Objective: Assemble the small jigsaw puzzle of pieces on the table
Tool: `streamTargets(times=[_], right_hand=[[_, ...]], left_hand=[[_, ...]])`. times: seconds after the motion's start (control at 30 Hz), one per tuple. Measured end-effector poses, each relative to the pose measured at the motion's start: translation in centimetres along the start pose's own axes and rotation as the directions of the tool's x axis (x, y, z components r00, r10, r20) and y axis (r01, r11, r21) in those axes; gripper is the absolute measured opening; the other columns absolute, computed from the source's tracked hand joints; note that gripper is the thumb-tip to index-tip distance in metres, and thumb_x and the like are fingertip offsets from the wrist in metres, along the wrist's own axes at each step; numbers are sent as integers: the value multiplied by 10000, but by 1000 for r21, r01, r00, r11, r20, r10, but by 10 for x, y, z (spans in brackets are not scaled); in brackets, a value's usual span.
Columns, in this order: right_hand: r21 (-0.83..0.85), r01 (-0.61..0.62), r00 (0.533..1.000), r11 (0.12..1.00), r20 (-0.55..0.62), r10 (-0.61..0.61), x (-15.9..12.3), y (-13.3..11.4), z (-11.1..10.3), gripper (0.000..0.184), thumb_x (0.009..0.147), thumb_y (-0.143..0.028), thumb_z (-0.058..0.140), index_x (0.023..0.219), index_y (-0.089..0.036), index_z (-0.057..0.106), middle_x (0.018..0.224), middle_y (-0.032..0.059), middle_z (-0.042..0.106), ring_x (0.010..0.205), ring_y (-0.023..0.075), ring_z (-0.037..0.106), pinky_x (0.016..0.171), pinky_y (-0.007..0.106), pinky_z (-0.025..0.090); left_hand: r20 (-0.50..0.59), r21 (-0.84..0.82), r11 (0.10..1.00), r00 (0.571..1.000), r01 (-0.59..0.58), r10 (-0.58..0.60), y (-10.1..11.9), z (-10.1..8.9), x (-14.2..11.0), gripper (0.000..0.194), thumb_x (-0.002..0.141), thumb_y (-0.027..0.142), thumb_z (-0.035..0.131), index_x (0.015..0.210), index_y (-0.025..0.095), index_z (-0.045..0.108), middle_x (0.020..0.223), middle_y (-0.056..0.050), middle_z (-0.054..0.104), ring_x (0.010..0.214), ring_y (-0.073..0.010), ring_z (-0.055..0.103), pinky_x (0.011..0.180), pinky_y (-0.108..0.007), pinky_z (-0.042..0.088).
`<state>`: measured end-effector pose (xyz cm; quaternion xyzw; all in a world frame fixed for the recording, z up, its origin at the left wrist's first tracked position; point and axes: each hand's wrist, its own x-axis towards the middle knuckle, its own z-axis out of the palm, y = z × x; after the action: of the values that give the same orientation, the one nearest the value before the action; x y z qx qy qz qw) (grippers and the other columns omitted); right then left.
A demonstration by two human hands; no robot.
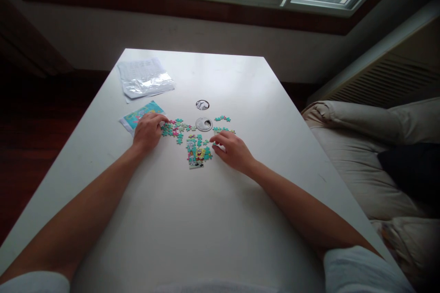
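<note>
A partly joined jigsaw puzzle (196,154) with cartoon figures lies on the white table between my hands. My left hand (147,132) rests palm down over the edge of the picture sheet (140,113), its fingers stretched out to the loose puzzle pieces (178,128). My right hand (235,150) is just right of the joined part. Its thumb and forefinger are close together around a small teal puzzle piece (215,143); whether the piece is lifted is hard to see. More puzzle pieces (222,119) lie beyond my right hand.
Two round metal-rimmed fittings (204,124) are set in the white table (206,219) beyond the puzzle. A clear plastic bag with papers (147,78) lies at the far left. A beige sofa (357,165) stands along the right side, and a window is beyond the table.
</note>
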<state>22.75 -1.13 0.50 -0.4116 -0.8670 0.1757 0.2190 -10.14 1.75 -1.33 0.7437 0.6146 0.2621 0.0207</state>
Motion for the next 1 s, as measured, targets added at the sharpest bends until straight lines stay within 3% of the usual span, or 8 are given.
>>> streamTargets(times=[0.1, 0.2, 0.3, 0.6, 0.73, 0.87, 1.0], right_hand=[[-35, 239, 970, 970, 60, -237, -2, -9, 4, 220, 961, -290, 590, 1158, -247, 676, 1232, 106, 650, 1202, 271, 526, 1014, 420, 439], [-48, 371, 920, 927, 154, -360, -3, -17, 9, 313, 961, -359, 605, 1253, -256, 655, 1418, 108, 577, 1363, 305, 434, 1108, 476, 361], [-21, 418, 888, 908, 218, -404, -4, -23, 10, 305, 971, -369, 596, 1257, -284, 661, 1392, 77, 614, 1340, 280, 477, 1107, 456, 343], [152, 462, 843, 874, 230, -486, -2, -31, 3, 201, 998, -341, 545, 1093, -273, 710, 1195, 45, 723, 1153, 209, 591, 1034, 382, 382], [150, 428, 879, 891, 161, -449, -1, -22, 5, 195, 1003, -321, 531, 1087, -266, 698, 1173, 55, 724, 1125, 212, 608, 1003, 387, 411], [105, 323, 943, 941, 50, -329, 0, -8, 5, 186, 1003, -301, 520, 1035, -271, 701, 1145, 59, 726, 1084, 231, 612, 983, 416, 428], [79, 208, 977, 975, -55, -204, 2, 2, 2, 177, 994, -295, 529, 992, -268, 705, 1095, 59, 729, 1062, 241, 609, 978, 428, 429]], left_hand=[[4, 12, 1000, 1000, -2, 2, -3, 2, 1, 336, 886, 112, 450, 1005, 242, 737, 1094, -62, 718, 1096, -273, 589, 1041, -454, 432], [3, 5, 999, 999, -33, 33, -5, 4, 1, 301, 920, 172, 462, 1023, 244, 736, 1095, -74, 707, 1085, -287, 581, 1021, -475, 438], [9, 7, 999, 999, -50, 50, -5, 5, 0, 264, 933, 226, 495, 1044, 242, 733, 1123, -80, 693, 1113, -295, 571, 1041, -488, 427], [39, -19, 993, 992, -119, 120, 1, 8, -2, 261, 937, 305, 545, 1133, 238, 704, 1223, -76, 664, 1207, -288, 544, 1115, -494, 392], [53, -50, 989, 988, -140, 143, 3, 8, -3, 292, 947, 273, 520, 1177, 232, 696, 1275, -79, 652, 1239, -280, 536, 1142, -493, 379], [61, -92, 984, 985, -154, 160, 1, 7, -3, 354, 947, 191, 466, 1210, 255, 694, 1327, -58, 638, 1291, -261, 516, 1168, -487, 366], [65, -90, 984, 985, -153, 159, -2, 9, -2, 386, 932, 168, 462, 1225, 258, 696, 1333, -57, 639, 1304, -259, 511, 1178, -487, 362]])
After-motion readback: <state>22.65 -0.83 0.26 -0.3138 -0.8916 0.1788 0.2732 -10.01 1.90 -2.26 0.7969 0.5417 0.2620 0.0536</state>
